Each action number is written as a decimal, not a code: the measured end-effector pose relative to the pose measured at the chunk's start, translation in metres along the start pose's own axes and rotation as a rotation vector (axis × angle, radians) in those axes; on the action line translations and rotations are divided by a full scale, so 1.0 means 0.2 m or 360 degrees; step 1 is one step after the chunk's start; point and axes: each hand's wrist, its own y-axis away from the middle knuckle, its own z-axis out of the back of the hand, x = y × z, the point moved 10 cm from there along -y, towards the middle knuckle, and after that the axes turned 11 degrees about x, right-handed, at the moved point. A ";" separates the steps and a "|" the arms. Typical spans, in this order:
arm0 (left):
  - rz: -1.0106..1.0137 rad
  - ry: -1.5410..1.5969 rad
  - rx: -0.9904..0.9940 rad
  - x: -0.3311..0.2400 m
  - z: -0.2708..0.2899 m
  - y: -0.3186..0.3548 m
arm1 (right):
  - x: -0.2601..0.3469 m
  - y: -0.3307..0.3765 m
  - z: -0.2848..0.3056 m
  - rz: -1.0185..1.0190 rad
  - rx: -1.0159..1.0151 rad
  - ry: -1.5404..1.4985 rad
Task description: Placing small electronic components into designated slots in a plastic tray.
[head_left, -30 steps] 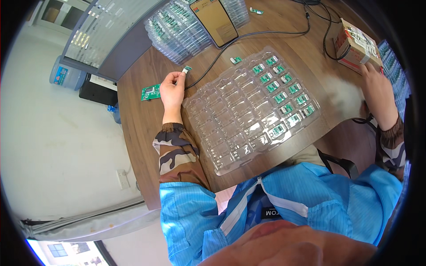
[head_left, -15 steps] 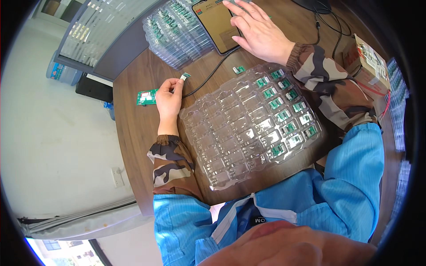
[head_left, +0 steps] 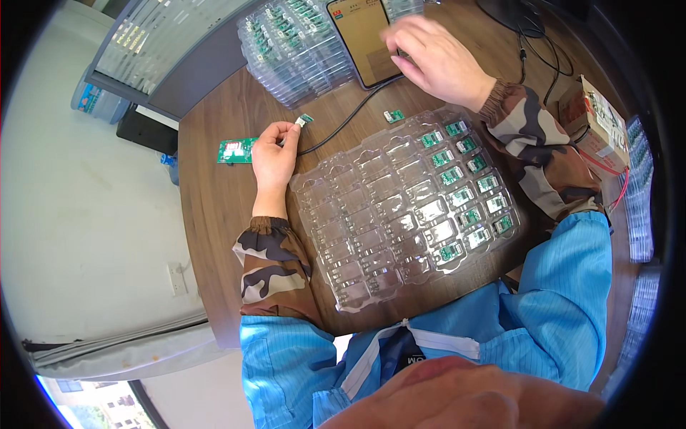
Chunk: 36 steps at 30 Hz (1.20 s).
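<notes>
My left hand (head_left: 276, 163) pinches a small green circuit board (head_left: 306, 119) with a metal connector between thumb and fingers. A larger green circuit board (head_left: 234, 151) with a lit red display lies beside that hand, partly hidden behind it; a black cable (head_left: 343, 121) passes close by. Over the right edge of a smartphone (head_left: 363, 44) hovers my right hand (head_left: 449, 66), its fingers loosely bent, slightly blurred and empty. One loose small board (head_left: 394, 115) rests on the desk behind a clear plastic tray (head_left: 350, 214). Small green boards fill several pockets on the tray's right side.
Stacked clear trays (head_left: 293, 61) holding boards stand at the back, left of the phone. On the right sit a cardboard box (head_left: 597, 129) with a red wire and black cables (head_left: 532, 36). A grey partition (head_left: 200, 71) borders the desk at the back left.
My right hand has drawn back slightly from the phone screen, and its outstretched fingers have bent. My left hand keeps its hold on the small board. The whole view has shifted slightly.
</notes>
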 end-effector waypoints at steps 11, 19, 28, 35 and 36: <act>0.0001 -0.0072 0.0000 -0.01 0.03 -0.02 | 0.07 0.05 -0.34 -0.0342 0.0957 -0.0851; -0.0074 -0.0033 0.0012 -0.04 0.02 0.00 | 0.13 0.06 -0.39 -0.0438 0.1111 -0.0662; -0.0225 -0.0090 0.0087 -0.03 0.04 -0.01 | 0.21 -0.04 -0.31 -0.0066 0.0878 -0.0581; -0.0271 0.0070 0.0160 -0.01 -0.01 -0.06 | 0.12 0.07 0.06 -0.0103 0.0481 -0.1143; -0.0280 0.0053 0.0162 -0.01 -0.05 -0.08 | 0.10 0.13 0.13 -0.0113 0.0441 -0.1229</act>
